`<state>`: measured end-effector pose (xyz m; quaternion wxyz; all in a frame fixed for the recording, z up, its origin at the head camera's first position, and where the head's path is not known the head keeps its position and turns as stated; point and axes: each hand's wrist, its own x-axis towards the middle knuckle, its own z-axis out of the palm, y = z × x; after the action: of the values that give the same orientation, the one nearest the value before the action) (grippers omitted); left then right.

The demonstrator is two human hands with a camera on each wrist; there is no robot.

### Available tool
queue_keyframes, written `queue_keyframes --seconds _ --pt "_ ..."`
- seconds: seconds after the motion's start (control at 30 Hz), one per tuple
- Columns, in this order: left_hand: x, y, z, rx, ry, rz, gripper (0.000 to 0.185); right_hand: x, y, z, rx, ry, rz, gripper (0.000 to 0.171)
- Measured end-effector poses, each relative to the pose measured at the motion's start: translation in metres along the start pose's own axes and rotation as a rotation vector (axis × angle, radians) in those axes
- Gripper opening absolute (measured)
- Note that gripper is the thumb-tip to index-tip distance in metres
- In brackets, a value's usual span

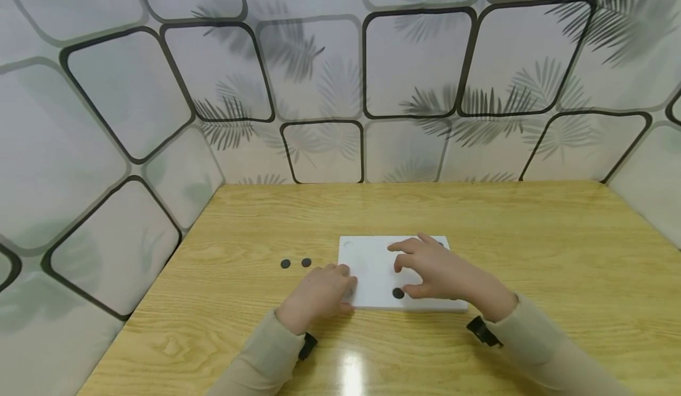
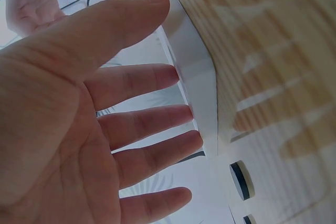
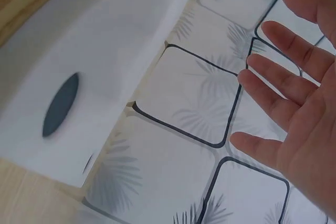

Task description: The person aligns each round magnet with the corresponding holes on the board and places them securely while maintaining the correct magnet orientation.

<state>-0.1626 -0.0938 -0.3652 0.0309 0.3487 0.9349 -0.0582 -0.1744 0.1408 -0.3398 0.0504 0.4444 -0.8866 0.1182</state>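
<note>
Your right hand hovers above a flat white rectangular board, fingers spread and loosely bent, holding nothing. Your left hand touches the board's left end, fingers extended rather than wrapped; how hard it presses, you cannot tell from here. A small black disc lies on the board near its front edge, just beside your right thumb in the head view. Two table discs lie left of the board on the wood-grain table.

The board looks light, stiff and perhaps slick, best held by its short ends; the discs look thin and hard, suited to a rim pinch. Your right hand mostly hides a dark spot at the far right corner, its nature unclear.
</note>
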Motion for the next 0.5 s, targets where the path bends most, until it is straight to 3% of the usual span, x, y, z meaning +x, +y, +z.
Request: queue_keyframes --seconds 0.3,0.5 --pt "-0.001 0.001 -0.002 -0.002 -0.012 -0.002 0.034 -0.011 0.006 -0.003 0.013 0.094 -0.088 0.027" --pt "-0.001 0.001 -0.001 0.004 -0.004 0.001 0.034 -0.015 0.007 -0.008 0.017 0.087 -0.089 0.031"
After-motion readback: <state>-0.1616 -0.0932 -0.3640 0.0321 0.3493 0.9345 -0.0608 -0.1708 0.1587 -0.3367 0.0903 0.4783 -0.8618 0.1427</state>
